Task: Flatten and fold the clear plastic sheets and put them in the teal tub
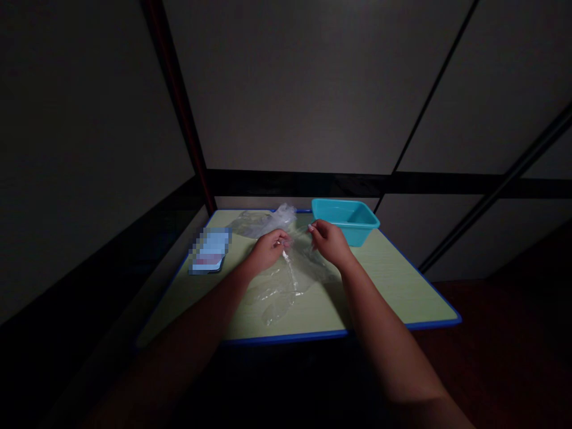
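A clear plastic bag hangs from my hands over the middle of the table, its lower part spread towards the front edge. My left hand pinches the bag's upper edge, fingers closed. My right hand is closed on the same bag a short way to the right, and the film is stretched between the two. Behind my left hand lies more crumpled clear plastic; I cannot tell whether it is a separate piece.
A turquoise plastic basin stands at the table's back right, just beyond my right hand. A blurred-out flat thing like a phone lies at the left. The pale table has a blue rim and meets the wall panels behind.
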Demonstrator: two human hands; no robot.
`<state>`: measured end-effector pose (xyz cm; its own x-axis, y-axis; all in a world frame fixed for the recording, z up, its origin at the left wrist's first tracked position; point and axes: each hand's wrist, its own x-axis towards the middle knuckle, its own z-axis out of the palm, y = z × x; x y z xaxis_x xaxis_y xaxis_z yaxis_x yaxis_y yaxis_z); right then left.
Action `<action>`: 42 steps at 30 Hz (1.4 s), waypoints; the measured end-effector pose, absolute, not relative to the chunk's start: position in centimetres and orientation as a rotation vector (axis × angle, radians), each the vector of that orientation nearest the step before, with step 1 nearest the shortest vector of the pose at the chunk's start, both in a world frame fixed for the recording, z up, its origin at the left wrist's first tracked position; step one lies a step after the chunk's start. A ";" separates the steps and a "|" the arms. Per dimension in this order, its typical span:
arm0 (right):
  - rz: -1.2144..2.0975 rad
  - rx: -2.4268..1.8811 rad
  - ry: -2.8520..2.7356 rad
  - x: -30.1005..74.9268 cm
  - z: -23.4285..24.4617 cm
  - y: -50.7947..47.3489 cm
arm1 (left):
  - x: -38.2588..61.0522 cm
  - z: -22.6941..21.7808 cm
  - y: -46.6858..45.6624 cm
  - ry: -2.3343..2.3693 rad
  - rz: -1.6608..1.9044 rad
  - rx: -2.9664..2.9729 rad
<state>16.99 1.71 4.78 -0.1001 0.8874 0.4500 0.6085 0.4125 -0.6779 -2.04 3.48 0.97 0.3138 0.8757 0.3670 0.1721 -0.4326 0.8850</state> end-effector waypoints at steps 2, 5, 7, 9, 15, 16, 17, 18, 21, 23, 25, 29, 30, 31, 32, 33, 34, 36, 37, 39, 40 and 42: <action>0.354 -1.355 -1.788 17.1 4.8 1.8 | -2.1 0.8 3.6 0.947 1.159 1.796; 0.309 -1.413 -1.780 17.3 4.9 1.9 | -2.3 0.7 3.8 0.961 1.150 1.776; 0.294 -1.425 -1.786 17.3 4.9 1.9 | -2.4 0.8 3.8 0.968 1.133 1.770; 0.284 -1.423 -1.801 17.3 4.9 1.9 | -2.5 0.9 3.7 0.973 1.107 1.771; 0.282 -1.428 -1.828 17.3 4.9 1.8 | -2.5 1.1 3.4 1.000 1.041 1.845; 0.302 -1.419 -1.825 17.3 4.9 1.8 | -2.5 1.1 3.3 1.006 1.038 1.863; 0.336 -1.403 -1.819 17.3 4.8 1.9 | -2.5 1.1 3.3 1.011 1.037 1.881; 0.383 -1.380 -1.812 17.2 4.7 1.9 | -2.5 1.2 3.2 1.017 1.040 1.899; 0.584 -1.275 -1.781 17.1 4.5 2.0 | -2.5 1.4 3.0 1.043 1.050 1.937; 0.732 -1.200 -1.755 16.9 4.4 2.0 | -2.5 1.5 2.9 1.068 1.046 1.955; 0.853 -1.136 -1.735 16.8 4.3 2.0 | -2.6 1.6 2.8 1.086 1.030 1.983; 0.914 -1.090 -1.740 16.7 4.3 2.0 | -2.5 1.5 2.7 1.023 0.994 1.985; 0.906 -1.093 -1.746 16.7 4.3 2.0 | -2.5 1.5 2.7 0.994 0.990 1.973; 0.898 -1.099 -1.752 16.7 4.2 2.0 | -2.4 1.5 2.6 0.967 0.988 1.959; 0.890 -1.105 -1.757 16.7 4.2 2.0 | -2.3 1.5 2.6 0.948 0.988 1.949; 0.883 -1.114 -1.761 16.7 4.2 2.0 | -2.3 1.6 2.4 0.936 0.986 1.941; 0.878 -1.125 -1.765 16.7 4.3 1.9 | -2.2 1.6 2.3 0.932 0.982 1.936; 0.877 -1.150 -1.769 16.7 4.3 1.8 | -2.2 1.8 2.1 0.934 0.965 1.935; 0.876 -1.160 -1.771 16.7 4.3 1.8 | -2.2 1.9 2.1 0.936 0.952 1.941; 0.863 -1.174 -1.784 16.7 4.2 1.8 | -2.2 1.9 2.0 0.935 0.926 1.950; 0.854 -1.175 -1.791 16.7 4.2 1.8 | -2.3 1.9 2.0 0.934 0.916 1.954; 0.835 -1.176 -1.804 16.8 4.1 1.8 | -2.3 1.8 2.2 0.933 0.906 1.958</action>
